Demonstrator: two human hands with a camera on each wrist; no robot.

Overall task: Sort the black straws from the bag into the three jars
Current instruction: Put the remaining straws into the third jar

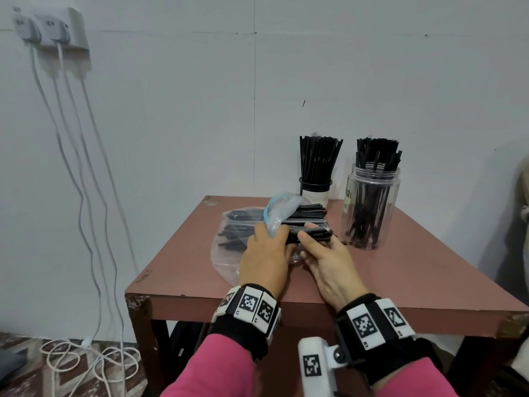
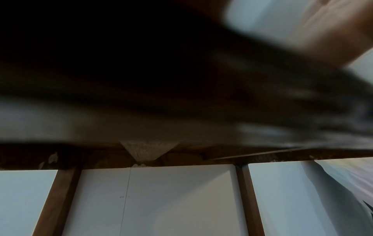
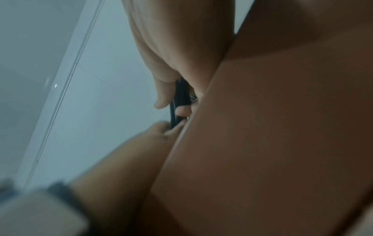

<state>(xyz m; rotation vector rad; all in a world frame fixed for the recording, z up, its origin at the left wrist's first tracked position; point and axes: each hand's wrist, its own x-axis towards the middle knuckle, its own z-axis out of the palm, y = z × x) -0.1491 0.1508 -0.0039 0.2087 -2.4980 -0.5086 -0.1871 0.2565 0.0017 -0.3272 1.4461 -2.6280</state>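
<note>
Mid-desk, left hand [image 1: 264,260] pinches the bag [image 1: 229,253] mouth, right hand [image 1: 329,262] curled round a bundle of black straws [image 1: 310,234] half out; next: pull clear, drop into clear jar [image 1: 370,209] at right edge.

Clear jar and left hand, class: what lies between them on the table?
In the head view, the right hand gripping a bundle of black straws lies between the clear jar and left hand.

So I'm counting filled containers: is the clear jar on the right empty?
No, the clear jar holds a bunch of black straws that stick out above its rim.
</note>
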